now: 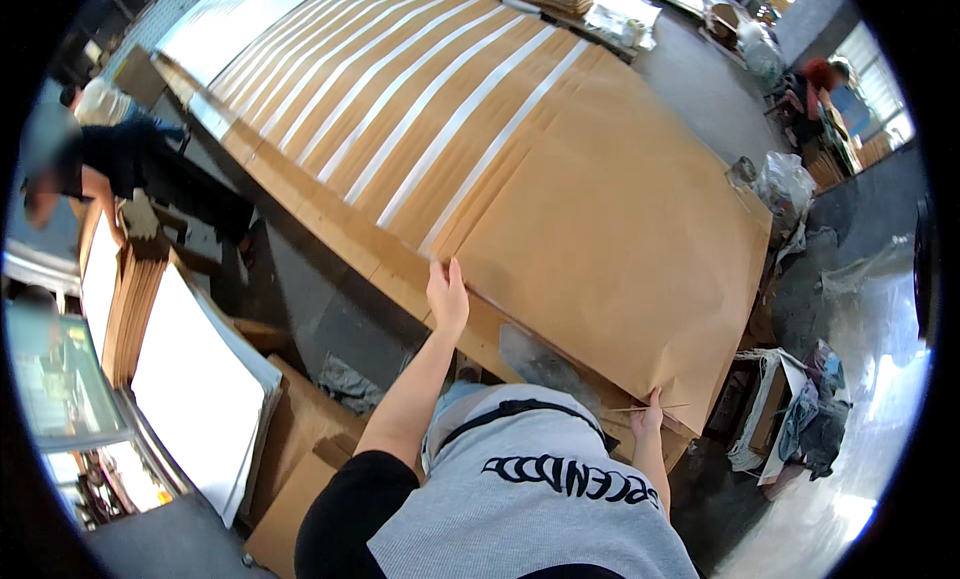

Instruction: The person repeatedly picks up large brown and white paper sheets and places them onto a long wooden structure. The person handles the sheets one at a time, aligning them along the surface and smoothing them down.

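A large brown kraft paper sheet (620, 219) lies across the right part of the long wooden table (375, 259). My left hand (448, 294) pinches its near left corner, fingers pointing up and closed on the edge. Farther right, my right hand (650, 416) is closed at the near edge of the same sheet, where the paper creases. A thin stick (675, 407) crosses that hand's fingers. Left of the sheet, several brown sheets (400, 104) overlap in a fanned row, each showing a white strip.
Stacked white-faced boards (190, 379) and brown cardboard (290, 514) stand at left. A person (150, 164) in dark clothes bends over the boards. Another person (815, 84) in red works far right. A bin-like holder (765, 409) with rags and clear plastic bags (785, 184) flank the table's right.
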`<action>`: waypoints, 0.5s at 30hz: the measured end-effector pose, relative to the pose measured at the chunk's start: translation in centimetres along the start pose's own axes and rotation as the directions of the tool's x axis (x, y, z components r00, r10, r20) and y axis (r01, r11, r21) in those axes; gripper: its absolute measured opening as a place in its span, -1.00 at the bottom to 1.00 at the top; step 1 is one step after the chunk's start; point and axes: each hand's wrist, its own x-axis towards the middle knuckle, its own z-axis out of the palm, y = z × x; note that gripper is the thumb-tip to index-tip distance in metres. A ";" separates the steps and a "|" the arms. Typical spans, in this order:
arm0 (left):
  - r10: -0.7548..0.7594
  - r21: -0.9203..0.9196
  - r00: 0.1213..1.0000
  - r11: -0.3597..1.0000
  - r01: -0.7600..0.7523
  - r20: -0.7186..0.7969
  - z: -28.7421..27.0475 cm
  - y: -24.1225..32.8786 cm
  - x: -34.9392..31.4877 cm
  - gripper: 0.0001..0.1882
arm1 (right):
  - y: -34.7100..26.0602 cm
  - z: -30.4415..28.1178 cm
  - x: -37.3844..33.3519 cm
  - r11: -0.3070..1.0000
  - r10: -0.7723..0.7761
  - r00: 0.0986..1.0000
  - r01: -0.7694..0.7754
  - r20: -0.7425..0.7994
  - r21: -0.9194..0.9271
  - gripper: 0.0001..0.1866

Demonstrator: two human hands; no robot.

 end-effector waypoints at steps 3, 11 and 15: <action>-0.015 0.089 0.999 0.996 0.019 -0.050 -0.2 -0.5 0.7 -0.79 | 0.3 -0.6 0.0 0.997 -0.072 0.980 0.064 0.185 0.047 -0.53; -0.239 -0.197 0.971 0.951 0.236 0.009 -0.3 0.0 0.6 -0.78 | 0.5 -1.0 0.5 0.994 -0.065 0.990 0.054 0.125 0.094 -0.61; -0.228 -0.199 0.973 0.953 0.229 0.027 -0.4 -0.2 0.5 -0.78 | 0.7 -1.4 0.7 0.994 -0.048 0.998 0.043 0.042 0.100 -0.64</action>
